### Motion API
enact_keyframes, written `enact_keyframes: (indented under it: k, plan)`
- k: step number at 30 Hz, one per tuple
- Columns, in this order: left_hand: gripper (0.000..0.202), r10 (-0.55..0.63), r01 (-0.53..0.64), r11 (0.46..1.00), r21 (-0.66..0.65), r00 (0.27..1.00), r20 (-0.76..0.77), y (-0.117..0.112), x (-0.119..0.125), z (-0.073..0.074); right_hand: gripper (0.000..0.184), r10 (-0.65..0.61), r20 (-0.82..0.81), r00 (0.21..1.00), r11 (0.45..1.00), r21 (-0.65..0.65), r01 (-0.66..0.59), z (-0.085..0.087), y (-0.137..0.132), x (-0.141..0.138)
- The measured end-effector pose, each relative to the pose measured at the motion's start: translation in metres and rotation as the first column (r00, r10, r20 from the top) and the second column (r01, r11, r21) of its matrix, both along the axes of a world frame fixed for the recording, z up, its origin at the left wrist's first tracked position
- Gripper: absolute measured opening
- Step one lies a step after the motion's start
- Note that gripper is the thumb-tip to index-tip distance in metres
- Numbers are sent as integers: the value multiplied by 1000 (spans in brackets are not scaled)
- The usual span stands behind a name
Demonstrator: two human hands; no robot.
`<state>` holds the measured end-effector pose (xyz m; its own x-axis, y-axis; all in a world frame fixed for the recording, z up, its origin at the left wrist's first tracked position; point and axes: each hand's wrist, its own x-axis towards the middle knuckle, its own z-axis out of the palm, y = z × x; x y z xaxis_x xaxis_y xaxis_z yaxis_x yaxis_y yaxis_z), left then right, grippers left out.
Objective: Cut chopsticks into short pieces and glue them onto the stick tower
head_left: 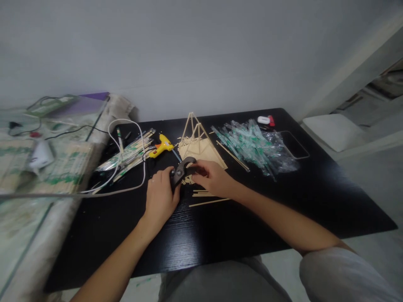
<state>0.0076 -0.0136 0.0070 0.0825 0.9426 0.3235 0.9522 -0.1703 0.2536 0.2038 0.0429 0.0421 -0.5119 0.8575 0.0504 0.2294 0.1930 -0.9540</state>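
Note:
My left hand [160, 196] is wrapped around a dark hand cutter [180, 171] with curved jaws, which point up and to the right. Close against those jaws, my right hand [211, 178] has its fingers pinched together; what they hold, if anything, is too small to make out. Just behind both hands stands a frame of thin wooden sticks [201, 136] on a pale flat wooden base [209, 157]. Short cut stick pieces [188, 180] lie under the cutter. Several longer loose sticks [204, 193] lie below my right hand.
A yellow glue gun [162, 146] lies left of the frame, near wrapped chopsticks [134, 153] and a looping white cable [145, 167]. Crumpled plastic wrappers [252, 144] and a phone-like dark slab [294, 144] are at the right. A white stool [325, 131] stands beyond the black table [252, 226].

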Motion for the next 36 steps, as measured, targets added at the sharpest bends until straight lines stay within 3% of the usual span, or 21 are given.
enact_keyframes:
  k: [4, 14, 20, 23, 30, 33, 36]
  plan:
    - [38, 8, -9, 1000, 10, 1000, 20, 0, -2, -2, 20, 1, 16, 1000, 999, 40, -2, 2, -2, 0]
    - [36, 34, -34, 999, 5, 999, 17, 2, -3, -5, 26, -52, 87, 995, 993, 106, 42, -4, -2, 0]
    - [38, 91, -79, 995, -65, 974, 209, 7, -9, -4, 34, -31, 27, 999, 999, 33, 30, -8, -2, -2]
    - [31, 109, -37, 985, -170, 894, 435, 8, -10, -2, 28, -14, -7, 1000, 1000, 4, 14, -9, 0, -1]
    - [35, 145, 191, 930, -315, 597, 789, 6, -3, -4, 24, 49, -226, 973, 979, -184, -92, -3, -1, 1]
    - [36, 134, 307, 896, -320, 500, 856, 3, 1, 2, 20, -42, -330, 943, 955, -289, -58, 6, 2, 6]
    - [35, 133, 360, 883, -301, 423, 896, 2, 1, 9, 26, -178, -363, 915, 942, -332, 51, 12, 5, 18]
